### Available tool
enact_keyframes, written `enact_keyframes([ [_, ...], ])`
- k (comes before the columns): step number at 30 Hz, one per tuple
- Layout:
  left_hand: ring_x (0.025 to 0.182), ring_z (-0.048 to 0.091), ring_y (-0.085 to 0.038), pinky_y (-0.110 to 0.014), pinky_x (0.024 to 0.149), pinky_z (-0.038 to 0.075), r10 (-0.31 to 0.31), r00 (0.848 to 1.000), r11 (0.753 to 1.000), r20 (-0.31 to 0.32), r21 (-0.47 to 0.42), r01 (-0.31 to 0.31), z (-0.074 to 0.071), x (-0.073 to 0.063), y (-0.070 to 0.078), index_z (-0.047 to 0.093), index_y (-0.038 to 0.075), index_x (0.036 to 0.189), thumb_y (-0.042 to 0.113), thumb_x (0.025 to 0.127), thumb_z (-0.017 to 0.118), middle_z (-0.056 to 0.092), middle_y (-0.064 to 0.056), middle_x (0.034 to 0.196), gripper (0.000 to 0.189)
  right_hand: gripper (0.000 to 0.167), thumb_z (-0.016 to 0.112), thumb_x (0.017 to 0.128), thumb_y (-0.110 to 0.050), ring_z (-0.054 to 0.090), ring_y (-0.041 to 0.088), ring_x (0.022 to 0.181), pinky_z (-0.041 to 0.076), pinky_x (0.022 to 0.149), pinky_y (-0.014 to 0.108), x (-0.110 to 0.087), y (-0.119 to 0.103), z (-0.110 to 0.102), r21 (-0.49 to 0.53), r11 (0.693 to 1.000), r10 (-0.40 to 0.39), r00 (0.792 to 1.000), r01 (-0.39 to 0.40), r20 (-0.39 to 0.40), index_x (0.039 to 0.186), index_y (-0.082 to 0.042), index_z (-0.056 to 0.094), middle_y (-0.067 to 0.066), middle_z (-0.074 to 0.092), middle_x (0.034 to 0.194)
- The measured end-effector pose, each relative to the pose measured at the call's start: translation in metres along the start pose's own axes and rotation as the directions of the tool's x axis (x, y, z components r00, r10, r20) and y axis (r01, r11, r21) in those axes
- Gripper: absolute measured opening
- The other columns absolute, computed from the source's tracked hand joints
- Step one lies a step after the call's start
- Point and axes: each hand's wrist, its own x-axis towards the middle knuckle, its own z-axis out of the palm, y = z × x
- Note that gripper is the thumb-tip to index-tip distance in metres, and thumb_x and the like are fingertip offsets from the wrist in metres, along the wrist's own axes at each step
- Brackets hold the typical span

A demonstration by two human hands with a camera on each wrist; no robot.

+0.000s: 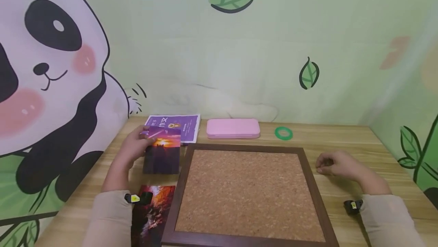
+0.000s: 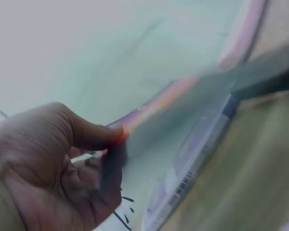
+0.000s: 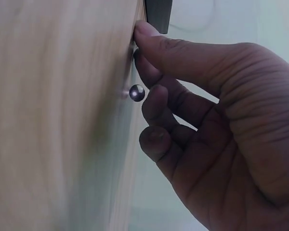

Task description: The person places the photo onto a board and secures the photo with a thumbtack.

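My left hand (image 1: pixel 135 144) pinches a photo card with a sunset (image 1: pixel 164 154) by its upper left edge, between thumb and fingers. In the left wrist view the card (image 2: pixel 159 108) is tilted and blurred. To the right lies a cork board (image 1: pixel 249 193) in a dark brown frame. My right hand (image 1: pixel 338 165) is low over the table beyond the board's right edge, fingers bent. In the right wrist view a small shiny silver ball (image 3: pixel 137 93) sits at the tabletop close to the fingertips; whether thumb and forefinger pinch anything is unclear.
A second photo card in red and orange (image 1: pixel 155 212) lies left of the board, partly under my left sleeve. Along the back are a purple booklet (image 1: pixel 189 127), a pink case (image 1: pixel 233 128) and a green ring (image 1: pixel 283 133). A panda-printed backdrop (image 1: pixel 154 30) rises behind the table.
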Motion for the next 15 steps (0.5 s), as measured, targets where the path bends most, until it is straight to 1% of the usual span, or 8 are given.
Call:
enact_keyframes([
  [1,0.1,0.059,-0.026,-0.032,0.075,0.053,0.01,1.0,0.998,0.003,-0.058,-0.01,-0.001,-0.002,0.003,0.035,0.006,0.151,0.023,0.101,0.059,0.051,-0.028,0.135,0.059,0.008,0.077,0.088,-0.016,0.055,0.011,0.076,0.047,0.065,0.029,0.0,0.0,0.0,-0.008,1.0,-0.004,1.0,0.004,0.0,0.091,-0.012,0.071,-0.005,0.068,0.086],
  [3,0.089,0.062,-0.021,-0.031,0.072,0.054,0.043,0.999,0.988,0.02,-0.152,-0.04,-0.001,-0.004,0.009,0.031,0.011,0.154,0.018,0.1,0.061,0.055,-0.026,0.127,0.062,0.006,0.076,0.088,-0.015,0.055,0.01,0.076,0.047,0.067,0.029,0.001,0.0,-0.001,-0.017,1.0,-0.012,1.0,0.012,0.001,0.089,-0.013,0.071,-0.007,0.068,0.086],
  [5,0.078,0.061,-0.015,-0.031,0.067,0.054,0.083,0.995,0.977,0.057,-0.2,-0.07,0.005,-0.005,0.014,0.034,0.012,0.153,0.015,0.099,0.063,0.061,-0.021,0.115,0.062,0.004,0.076,0.089,-0.014,0.055,0.009,0.076,0.046,0.068,0.028,0.001,0.0,-0.001,-0.021,1.0,-0.021,1.0,0.021,0.004,0.088,-0.013,0.071,-0.007,0.068,0.085],
  [7,0.072,0.06,-0.013,-0.031,0.064,0.054,0.126,0.985,0.976,0.117,-0.193,-0.102,0.014,-0.005,0.02,0.038,0.012,0.151,0.014,0.097,0.066,0.065,-0.015,0.106,0.061,0.005,0.075,0.089,-0.012,0.054,0.009,0.075,0.045,0.067,0.027,0.001,0.0,-0.002,-0.014,1.0,-0.022,1.0,0.022,0.01,0.087,-0.014,0.071,-0.007,0.067,0.084],
  [9,0.073,0.06,-0.015,-0.034,0.064,0.054,0.156,0.973,0.978,0.173,-0.163,-0.128,0.024,-0.005,0.025,0.042,0.012,0.149,0.014,0.096,0.068,0.068,-0.012,0.1,0.059,0.006,0.074,0.09,-0.011,0.053,0.009,0.075,0.045,0.066,0.027,0.0,-0.001,-0.001,-0.009,1.0,-0.023,1.0,0.023,0.014,0.087,-0.015,0.071,-0.007,0.067,0.084],
  [10,0.075,0.062,-0.018,-0.037,0.066,0.054,0.163,0.968,0.98,0.193,-0.142,-0.137,0.03,-0.005,0.027,0.044,0.011,0.147,0.015,0.095,0.069,0.069,-0.012,0.099,0.058,0.006,0.074,0.09,-0.01,0.053,0.009,0.075,0.045,0.067,0.027,0.0,-0.001,-0.001,-0.007,1.0,-0.024,1.0,0.024,0.013,0.087,-0.015,0.071,-0.007,0.068,0.084],
  [13,0.081,0.063,-0.025,-0.042,0.069,0.054,0.17,0.96,0.985,0.223,-0.079,-0.156,0.042,-0.005,0.03,0.047,0.013,0.146,0.018,0.093,0.071,0.069,-0.014,0.1,0.058,0.007,0.073,0.09,-0.01,0.054,0.01,0.076,0.045,0.067,0.027,0.001,-0.002,0.0,-0.002,1.0,-0.024,1.0,0.024,0.009,0.088,-0.016,0.071,-0.007,0.068,0.085],
  [15,0.083,0.062,-0.027,-0.043,0.071,0.054,0.168,0.96,0.986,0.223,-0.054,-0.159,0.049,-0.006,0.03,0.048,0.013,0.144,0.019,0.092,0.072,0.068,-0.015,0.099,0.057,0.006,0.073,0.09,-0.011,0.054,0.01,0.077,0.046,0.068,0.027,0.001,-0.004,0.001,0.0,1.0,-0.023,1.0,0.023,0.006,0.088,-0.016,0.071,-0.007,0.068,0.086],
])
